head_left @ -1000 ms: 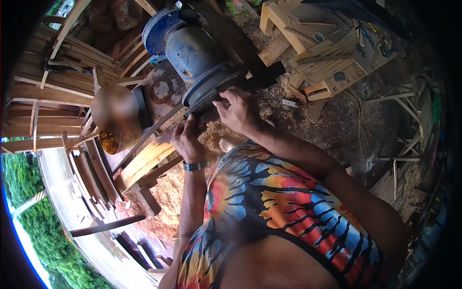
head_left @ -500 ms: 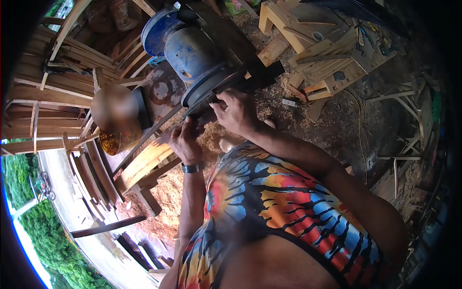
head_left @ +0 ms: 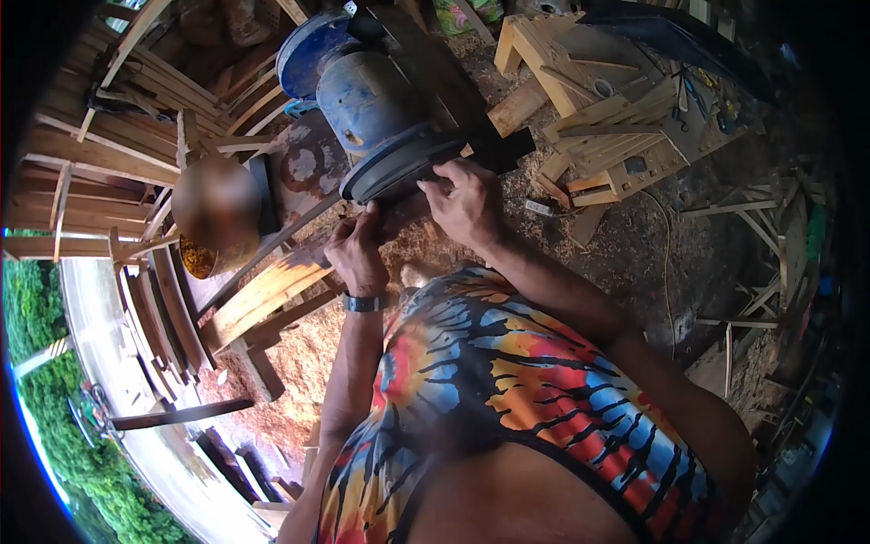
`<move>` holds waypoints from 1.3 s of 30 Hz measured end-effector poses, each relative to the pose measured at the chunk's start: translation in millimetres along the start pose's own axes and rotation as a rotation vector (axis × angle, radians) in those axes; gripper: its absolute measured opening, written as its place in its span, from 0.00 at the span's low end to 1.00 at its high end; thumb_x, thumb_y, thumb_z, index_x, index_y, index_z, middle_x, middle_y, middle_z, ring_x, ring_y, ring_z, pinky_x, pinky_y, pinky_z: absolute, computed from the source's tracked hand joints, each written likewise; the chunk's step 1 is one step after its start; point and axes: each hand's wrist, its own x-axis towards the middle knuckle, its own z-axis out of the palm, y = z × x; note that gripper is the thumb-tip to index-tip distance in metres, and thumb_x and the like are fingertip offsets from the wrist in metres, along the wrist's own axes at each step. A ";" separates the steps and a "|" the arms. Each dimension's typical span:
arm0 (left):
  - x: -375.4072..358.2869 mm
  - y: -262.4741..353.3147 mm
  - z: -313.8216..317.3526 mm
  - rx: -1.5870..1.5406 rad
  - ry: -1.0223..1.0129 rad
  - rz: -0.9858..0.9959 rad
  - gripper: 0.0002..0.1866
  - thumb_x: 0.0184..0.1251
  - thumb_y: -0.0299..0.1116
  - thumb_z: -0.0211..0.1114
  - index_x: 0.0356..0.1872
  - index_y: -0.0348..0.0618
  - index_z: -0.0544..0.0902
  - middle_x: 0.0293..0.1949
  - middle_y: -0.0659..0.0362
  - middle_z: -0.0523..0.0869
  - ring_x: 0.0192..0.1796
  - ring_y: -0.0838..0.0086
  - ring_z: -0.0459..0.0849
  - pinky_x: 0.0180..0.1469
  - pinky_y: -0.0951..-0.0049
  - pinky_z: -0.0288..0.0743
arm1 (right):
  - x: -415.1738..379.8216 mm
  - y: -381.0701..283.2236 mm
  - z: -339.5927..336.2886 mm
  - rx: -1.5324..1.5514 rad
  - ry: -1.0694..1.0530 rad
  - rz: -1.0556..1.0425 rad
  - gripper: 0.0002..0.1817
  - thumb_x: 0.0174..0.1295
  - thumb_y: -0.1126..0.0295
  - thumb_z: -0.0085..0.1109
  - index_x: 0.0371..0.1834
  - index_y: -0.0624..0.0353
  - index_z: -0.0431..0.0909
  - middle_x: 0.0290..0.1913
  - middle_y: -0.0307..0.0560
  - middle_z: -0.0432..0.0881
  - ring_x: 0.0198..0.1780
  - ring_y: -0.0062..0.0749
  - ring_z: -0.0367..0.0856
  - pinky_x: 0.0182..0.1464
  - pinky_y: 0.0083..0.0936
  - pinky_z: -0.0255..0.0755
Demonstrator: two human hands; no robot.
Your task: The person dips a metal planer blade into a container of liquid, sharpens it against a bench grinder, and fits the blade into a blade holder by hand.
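A blue bench grinder (head_left: pixel 367 104) stands at the top middle, its dark grinding wheel (head_left: pixel 390 172) facing me. My left hand (head_left: pixel 358 254), with a dark band on the wrist, is closed below the wheel's left part, thumb and fingers pinched upward near its rim. Beside the wheel's right part, my right hand (head_left: pixel 467 199) is closed too, thumb against curled fingers. A thin dark strip (head_left: pixel 403 207) runs between the fingertips along the wheel's lower edge. Its kind and its ends are hard to make out, and whether it touches the wheel cannot be told.
A round container (head_left: pixel 217 254) with orange-brown contents stands left of the grinder. A light wooden board (head_left: pixel 267 308) lies below it. Wooden frames and tools (head_left: pixel 625 118) are piled at upper right. Sawdust (head_left: pixel 290 363) covers the ground, and a thin cord (head_left: pixel 671 263) lies at right.
The view has shifted slightly. My right hand has moved a little to the right relative to the wheel, and the fingertips of both hands are pinched in a slightly different pose.
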 end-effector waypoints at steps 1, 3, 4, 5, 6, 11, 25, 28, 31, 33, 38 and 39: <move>-1.1 0.8 3.4 -0.021 0.011 0.002 0.12 0.69 0.30 0.76 0.32 0.29 0.87 0.27 0.55 0.89 0.25 0.75 0.87 0.29 0.74 0.84 | 1.5 -0.8 -3.3 0.009 -0.006 0.006 0.12 0.55 0.71 0.76 0.37 0.63 0.84 0.34 0.55 0.87 0.35 0.53 0.88 0.38 0.43 0.82; -0.1 -1.2 8.3 -0.037 0.005 0.002 0.13 0.69 0.31 0.77 0.32 0.29 0.87 0.27 0.55 0.89 0.26 0.75 0.87 0.29 0.75 0.84 | 3.1 2.0 -5.8 0.007 -0.013 0.013 0.12 0.55 0.71 0.77 0.38 0.64 0.85 0.34 0.56 0.87 0.35 0.54 0.88 0.38 0.43 0.82; -0.4 -0.9 11.0 -0.046 0.003 0.003 0.13 0.69 0.31 0.77 0.32 0.29 0.87 0.28 0.55 0.89 0.26 0.76 0.87 0.29 0.75 0.84 | 3.0 4.9 -5.9 0.004 -0.008 0.023 0.12 0.56 0.70 0.77 0.38 0.64 0.85 0.34 0.57 0.87 0.35 0.54 0.88 0.39 0.43 0.82; -2.2 0.5 13.6 0.010 0.023 0.016 0.13 0.68 0.32 0.78 0.33 0.29 0.88 0.28 0.57 0.89 0.26 0.78 0.85 0.29 0.77 0.80 | 2.7 7.8 -6.5 0.000 -0.003 0.033 0.12 0.56 0.70 0.77 0.38 0.65 0.85 0.34 0.57 0.87 0.36 0.55 0.89 0.39 0.43 0.82; -1.6 -1.3 15.5 0.026 0.027 0.016 0.13 0.68 0.32 0.79 0.32 0.29 0.88 0.28 0.58 0.89 0.26 0.79 0.84 0.29 0.77 0.79 | 3.7 9.7 -7.8 -0.004 0.001 0.042 0.12 0.56 0.70 0.77 0.38 0.65 0.85 0.34 0.58 0.87 0.36 0.55 0.89 0.40 0.43 0.82; -0.2 -5.4 24.7 0.076 0.019 0.019 0.14 0.66 0.34 0.80 0.30 0.32 0.89 0.26 0.62 0.87 0.26 0.83 0.79 0.30 0.79 0.73 | 7.4 16.6 -15.6 -0.031 0.010 0.066 0.12 0.56 0.70 0.77 0.36 0.66 0.85 0.35 0.60 0.88 0.37 0.58 0.89 0.43 0.43 0.84; -3.8 -4.2 43.8 -0.043 -0.024 0.004 0.13 0.66 0.30 0.80 0.29 0.32 0.87 0.28 0.57 0.90 0.26 0.81 0.84 0.29 0.79 0.78 | 11.3 32.6 -27.2 -0.058 0.010 0.081 0.14 0.59 0.69 0.79 0.40 0.68 0.87 0.33 0.52 0.89 0.27 0.31 0.84 0.31 0.29 0.77; -3.4 -5.5 45.3 -0.100 -0.033 -0.029 0.12 0.67 0.30 0.80 0.29 0.31 0.87 0.27 0.57 0.91 0.25 0.81 0.84 0.28 0.79 0.78 | 12.6 33.8 -29.0 -0.073 0.017 0.051 0.14 0.59 0.68 0.79 0.40 0.68 0.87 0.33 0.52 0.90 0.26 0.31 0.84 0.31 0.30 0.76; -2.6 -7.1 43.4 -0.041 -0.071 -0.029 0.12 0.67 0.32 0.78 0.35 0.30 0.90 0.31 0.55 0.92 0.30 0.77 0.87 0.34 0.76 0.82 | 12.3 36.0 -28.7 -0.076 0.010 0.077 0.15 0.59 0.67 0.79 0.41 0.68 0.87 0.34 0.53 0.90 0.26 0.31 0.83 0.32 0.30 0.76; -3.4 -4.9 45.5 -0.041 -0.077 -0.018 0.12 0.68 0.31 0.78 0.34 0.29 0.89 0.31 0.54 0.92 0.30 0.76 0.88 0.34 0.76 0.83 | 13.1 32.9 -31.5 -0.063 0.004 0.122 0.14 0.58 0.68 0.79 0.38 0.68 0.87 0.35 0.56 0.90 0.30 0.43 0.87 0.35 0.35 0.80; -2.9 -6.0 48.6 -0.065 -0.075 -0.041 0.12 0.67 0.31 0.78 0.34 0.28 0.88 0.31 0.52 0.92 0.29 0.74 0.89 0.34 0.75 0.83 | 12.7 38.3 -30.4 -0.059 0.003 0.146 0.13 0.57 0.68 0.78 0.37 0.67 0.87 0.36 0.58 0.90 0.33 0.49 0.89 0.37 0.38 0.82; -3.0 -5.2 49.1 -0.067 -0.073 -0.044 0.13 0.67 0.31 0.78 0.33 0.28 0.88 0.31 0.52 0.92 0.29 0.74 0.90 0.34 0.75 0.84 | 12.9 36.9 -31.4 -0.062 -0.002 0.154 0.13 0.57 0.68 0.78 0.37 0.67 0.87 0.36 0.58 0.90 0.33 0.49 0.89 0.38 0.38 0.82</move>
